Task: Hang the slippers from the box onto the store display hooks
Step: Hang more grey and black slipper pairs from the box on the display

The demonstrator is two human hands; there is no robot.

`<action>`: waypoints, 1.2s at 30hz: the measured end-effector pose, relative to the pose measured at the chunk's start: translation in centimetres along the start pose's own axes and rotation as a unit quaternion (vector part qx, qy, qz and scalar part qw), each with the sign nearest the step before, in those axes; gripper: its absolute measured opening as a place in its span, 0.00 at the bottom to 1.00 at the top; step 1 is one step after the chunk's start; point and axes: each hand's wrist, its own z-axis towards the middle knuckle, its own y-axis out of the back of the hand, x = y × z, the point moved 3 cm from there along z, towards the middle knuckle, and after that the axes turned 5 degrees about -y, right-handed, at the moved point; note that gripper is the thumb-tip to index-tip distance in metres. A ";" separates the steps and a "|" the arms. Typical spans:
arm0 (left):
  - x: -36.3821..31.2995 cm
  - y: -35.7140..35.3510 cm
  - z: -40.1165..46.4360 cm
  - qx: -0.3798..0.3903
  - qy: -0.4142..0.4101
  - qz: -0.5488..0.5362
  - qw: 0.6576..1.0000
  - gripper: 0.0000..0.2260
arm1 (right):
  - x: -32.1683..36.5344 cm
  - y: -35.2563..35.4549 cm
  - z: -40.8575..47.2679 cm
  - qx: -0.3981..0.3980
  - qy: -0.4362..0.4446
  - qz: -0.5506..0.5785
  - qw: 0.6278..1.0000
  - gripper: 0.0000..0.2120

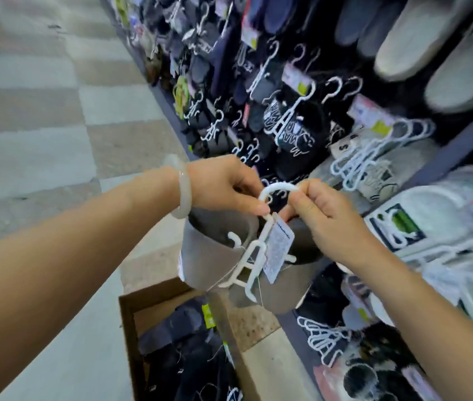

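Head view: both hands were up in front of the display rack [458, 146], holding one pair of grey slippers [215, 256] clipped on a white plastic hanger [254, 256]. The left hand [223, 186] pinched the hanger's neck just below the curved hook, fingers curled round it; a pale bangle [183, 189] sat on that wrist. The right hand [325, 215] gripped the other side of the hook's base, fingers curled in tight. A paper tag [277, 250] dangled from the neck, lying over the hanger. The pair hung in the air above the cardboard box [126, 319] on the floor, which held more dark slippers [183, 342]. The rack beside was packed with hung slippers, white hanger hooks sticking out, light pairs at right; the frame was blurred there, so I could not tell which peg was free. Step in hand, as I judge: bringing this pair to a peg. To do it well, keep the hook's open side facing the peg, keep fingers below the curve so they don't block it, let the tag fall clear, slide the hook fully on, then release one hand at a time.
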 end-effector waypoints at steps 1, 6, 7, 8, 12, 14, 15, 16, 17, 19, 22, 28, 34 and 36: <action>-1.9 0.7 0.3 -0.004 -0.022 0.006 1.000 0.12 | 1.0 1.5 -0.7 -0.016 -0.004 0.000 1.000 0.12; -9.8 0.9 3.1 -0.046 -0.103 0.032 0.993 0.08 | 4.3 9.0 -4.3 -0.118 -0.016 -0.010 0.993 0.12; -11.4 0.5 3.8 -0.056 -0.114 0.040 0.991 0.08 | 4.6 10.6 -5.0 -0.134 -0.024 -0.019 0.990 0.11; -12.9 0.0 4.5 -0.063 -0.129 0.045 0.989 0.09 | 4.9 12.1 -5.7 -0.148 -0.035 -0.022 0.988 0.11; -18.4 -1.2 7.3 -0.071 -0.172 0.037 0.982 0.12 | 5.7 17.7 -8.3 -0.209 -0.055 -0.042 0.975 0.12; -20.6 -1.7 9.0 -0.064 -0.184 0.034 0.980 0.13 | 5.9 20.1 -9.4 -0.237 -0.063 -0.078 0.966 0.11; -21.7 -1.9 9.8 -0.058 -0.189 0.038 0.980 0.13 | 5.9 21.3 -9.9 -0.245 -0.070 -0.091 0.963 0.11; -22.7 -2.2 10.6 -0.051 -0.192 0.042 0.979 0.13 | 5.9 22.4 -10.5 -0.251 -0.080 -0.097 0.960 0.12; -23.9 -2.4 11.3 -0.045 -0.197 0.045 0.978 0.13 | 5.8 23.4 -11.0 -0.254 -0.091 -0.095 0.958 0.12; -26.2 -2.7 12.5 -0.039 -0.212 0.062 0.975 0.14 | 5.6 25.4 -12.1 -0.262 -0.107 -0.077 0.956 0.11; -29.7 -2.7 14.3 -0.047 -0.234 0.084 0.967 0.13 | 5.4 28.4 -13.0 -0.284 -0.116 -0.049 0.951 0.11; -32.8 -2.4 17.7 -0.057 -0.206 0.008 0.977 0.08 | 4.3 34.2 -12.8 -0.310 -0.126 0.069 0.940 0.12; -35.1 -2.3 22.2 -0.200 -0.148 -0.078 0.965 0.11 | 3.9 39.4 -9.7 -0.276 -0.113 0.115 0.947 0.11; -35.9 -1.9 23.9 -0.238 -0.135 -0.107 0.956 0.13 | 3.7 41.3 -8.4 -0.263 -0.095 0.122 0.952 0.10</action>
